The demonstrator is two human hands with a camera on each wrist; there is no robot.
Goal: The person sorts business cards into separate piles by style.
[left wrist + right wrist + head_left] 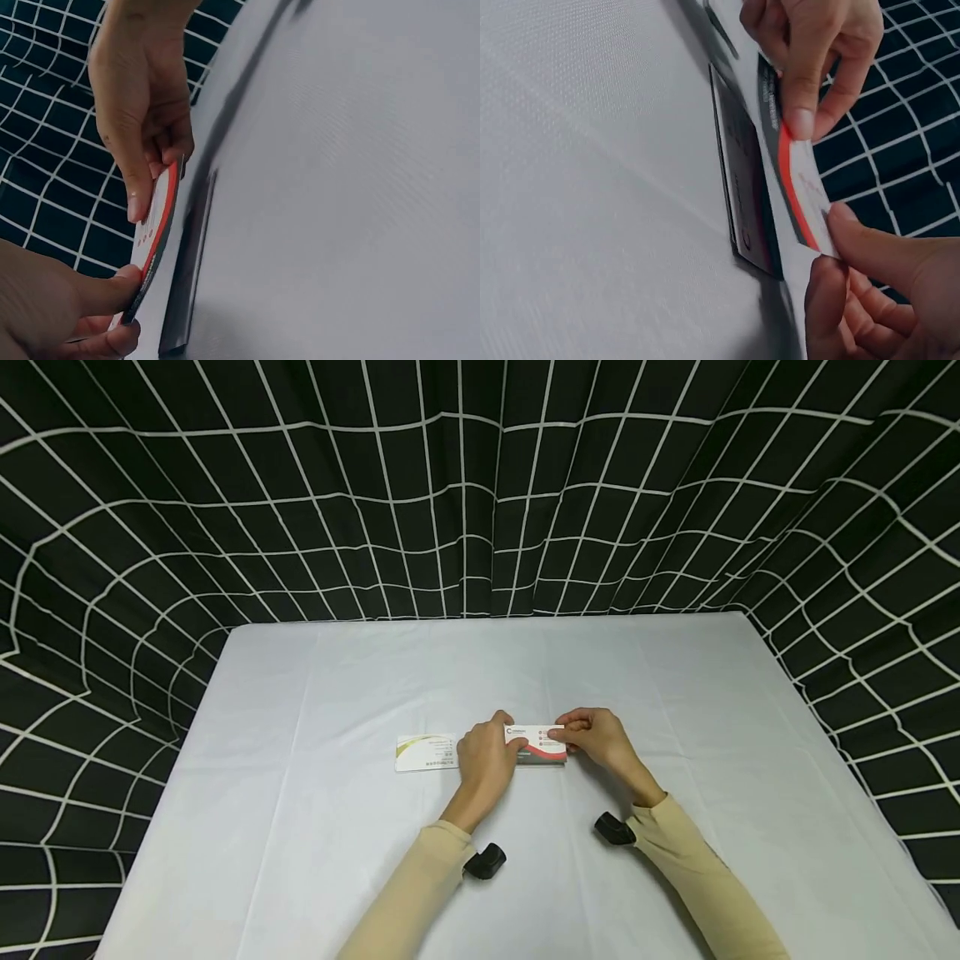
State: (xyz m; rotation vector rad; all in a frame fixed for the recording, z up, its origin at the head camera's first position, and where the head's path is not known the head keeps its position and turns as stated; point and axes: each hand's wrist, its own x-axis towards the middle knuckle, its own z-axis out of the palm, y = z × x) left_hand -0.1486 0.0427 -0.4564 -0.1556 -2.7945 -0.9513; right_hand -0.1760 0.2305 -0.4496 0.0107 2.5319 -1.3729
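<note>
A white business card (534,736) with a red curved stripe and a dark band is held up between both hands, bowed slightly along its length. My left hand (486,758) pinches its left end between thumb and fingers. At the other end, my right hand (602,739) pinches it the same way. Just under the raised card, a dark-faced stack of cards (742,180) lies on the table, its edge showing in both wrist views. To the left of my left hand lies a white card (424,753) with an olive-gold curve, partly covered by that hand.
A white cloth covers the table (360,685). Black curtains (480,485) with a white grid hang behind it and at both sides. Black wrist mounts (486,862) stick out from both beige sleeves (701,877).
</note>
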